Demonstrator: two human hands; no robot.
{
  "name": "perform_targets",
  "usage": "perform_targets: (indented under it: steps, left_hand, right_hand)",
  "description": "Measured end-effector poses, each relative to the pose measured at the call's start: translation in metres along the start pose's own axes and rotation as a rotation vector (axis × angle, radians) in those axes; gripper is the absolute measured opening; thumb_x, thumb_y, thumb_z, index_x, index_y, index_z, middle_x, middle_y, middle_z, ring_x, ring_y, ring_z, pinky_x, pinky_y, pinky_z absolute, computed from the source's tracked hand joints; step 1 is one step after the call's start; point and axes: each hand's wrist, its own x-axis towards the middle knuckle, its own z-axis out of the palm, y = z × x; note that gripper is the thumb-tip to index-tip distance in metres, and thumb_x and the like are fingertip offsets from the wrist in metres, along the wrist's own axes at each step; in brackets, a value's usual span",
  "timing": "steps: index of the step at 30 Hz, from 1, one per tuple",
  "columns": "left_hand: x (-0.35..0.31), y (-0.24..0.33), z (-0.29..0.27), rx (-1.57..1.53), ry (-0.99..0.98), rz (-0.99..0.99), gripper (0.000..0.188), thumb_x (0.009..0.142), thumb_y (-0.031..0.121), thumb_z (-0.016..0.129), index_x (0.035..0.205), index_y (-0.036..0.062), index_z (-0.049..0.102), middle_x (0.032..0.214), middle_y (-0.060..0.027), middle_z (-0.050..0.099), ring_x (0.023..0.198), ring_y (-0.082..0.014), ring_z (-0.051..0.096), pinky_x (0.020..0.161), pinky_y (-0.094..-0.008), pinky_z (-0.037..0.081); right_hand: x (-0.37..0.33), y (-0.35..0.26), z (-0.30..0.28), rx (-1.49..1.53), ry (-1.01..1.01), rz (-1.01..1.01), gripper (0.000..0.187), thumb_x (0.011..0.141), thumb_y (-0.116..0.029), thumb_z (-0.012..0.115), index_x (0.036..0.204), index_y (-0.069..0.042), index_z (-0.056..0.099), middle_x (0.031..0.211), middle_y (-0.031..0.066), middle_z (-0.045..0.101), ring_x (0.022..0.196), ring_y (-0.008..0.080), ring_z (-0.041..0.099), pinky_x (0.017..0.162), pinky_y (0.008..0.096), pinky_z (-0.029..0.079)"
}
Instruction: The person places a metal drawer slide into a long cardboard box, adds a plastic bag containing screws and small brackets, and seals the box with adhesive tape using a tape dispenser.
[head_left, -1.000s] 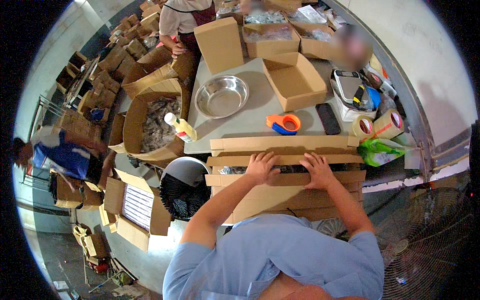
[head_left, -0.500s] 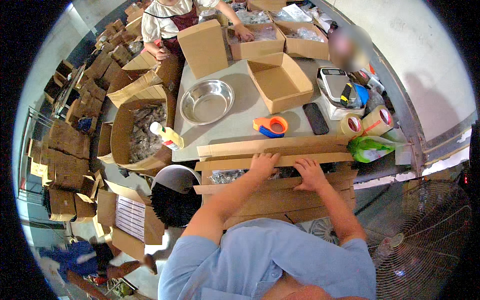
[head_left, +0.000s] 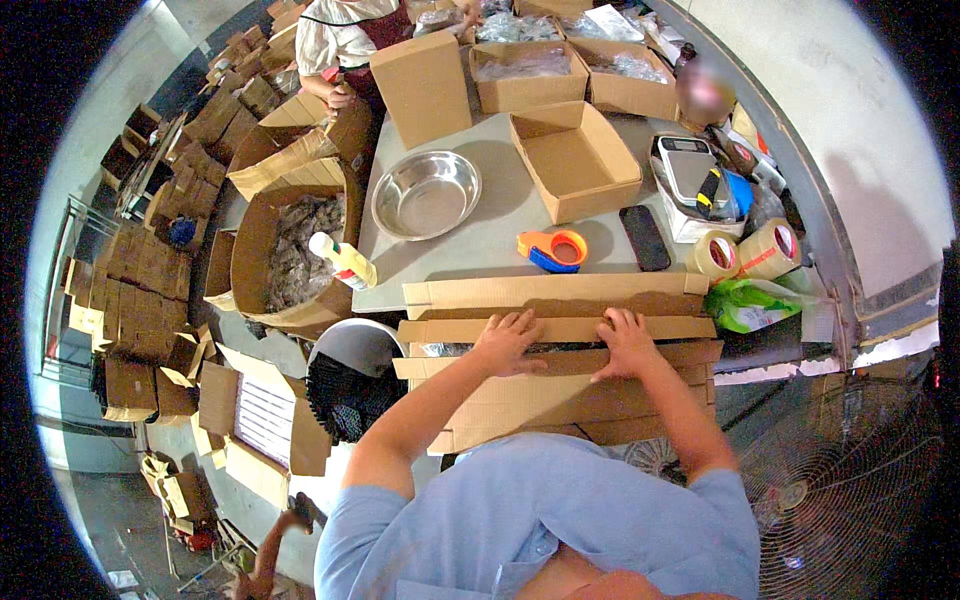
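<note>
A long cardboard box (head_left: 480, 411) stands in front of me at the table's near edge, its long flaps partly folded in. On the far flap (head_left: 575, 328), my left hand (head_left: 508, 344) lies with its fingers spread and the thumb pointing right. My right hand (head_left: 626, 345) rests on the same flap further right, fingers apart, its thumb reaching down to the near flap (head_left: 680, 354). Between the flaps a narrow gap shows a little clear plastic packing (head_left: 447, 349); the rest of the contents is hidden.
On the table (head_left: 470, 262) are a steel bowl (head_left: 425, 195), an open carton (head_left: 577, 160), an orange tape dispenser (head_left: 553, 250), a phone (head_left: 645, 238), tape rolls (head_left: 768, 250) and a scale (head_left: 687, 162). Left stands a bottle (head_left: 343, 262); right, a fan (head_left: 850, 500). A co-worker (head_left: 350, 40) stands opposite.
The gap between the box flaps has narrowed, covering most of the packing. My left hand has moved slightly nearer and left. The co-worker's hand has come out of the far carton. The view has shifted slightly.
</note>
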Motion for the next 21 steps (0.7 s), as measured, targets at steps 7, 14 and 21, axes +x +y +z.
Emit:
perform_targets:
  steps: [7, 14, 21]
  left_hand:
    - [0.010, 0.013, 0.007, 0.190, -0.090, -0.122, 0.072, 0.079, 0.058, 0.052, 0.137, 0.0194, 0.034, 0.137, -0.0106, 0.037, 0.121, -0.0301, 0.037, 0.097, -0.0481, 0.029]
    - [-0.009, 0.023, 0.010, 0.336, -0.061, 0.066, 0.110, 0.060, 0.069, 0.063, 0.144, 0.0177, 0.014, 0.138, -0.0204, 0.029, 0.120, -0.0362, 0.035, 0.099, -0.0520, 0.026]
    - [0.013, 0.027, 0.001, 0.275, -0.192, -0.043, 0.100, 0.065, 0.058, 0.066, 0.144, 0.0230, 0.016, 0.139, -0.0195, 0.028, 0.125, -0.0380, 0.028, 0.103, -0.0559, 0.019]
  right_hand:
    - [0.009, 0.029, 0.051, 0.011, 0.197, -0.175, 0.097, 0.045, -0.065, 0.073, 0.122, -0.014, 0.043, 0.120, 0.0162, 0.037, 0.116, 0.0349, 0.037, 0.098, 0.0484, 0.027]
    - [-0.001, 0.004, 0.025, 0.018, 0.029, -0.128, 0.111, 0.052, -0.064, 0.070, 0.141, -0.017, 0.023, 0.135, 0.0175, 0.034, 0.122, 0.0375, 0.033, 0.101, 0.0557, 0.024]
    - [0.023, 0.018, 0.022, 0.026, -0.004, -0.127, 0.113, 0.051, -0.067, 0.068, 0.141, -0.014, 0.023, 0.132, 0.0171, 0.037, 0.121, 0.0344, 0.036, 0.098, 0.0579, 0.024]
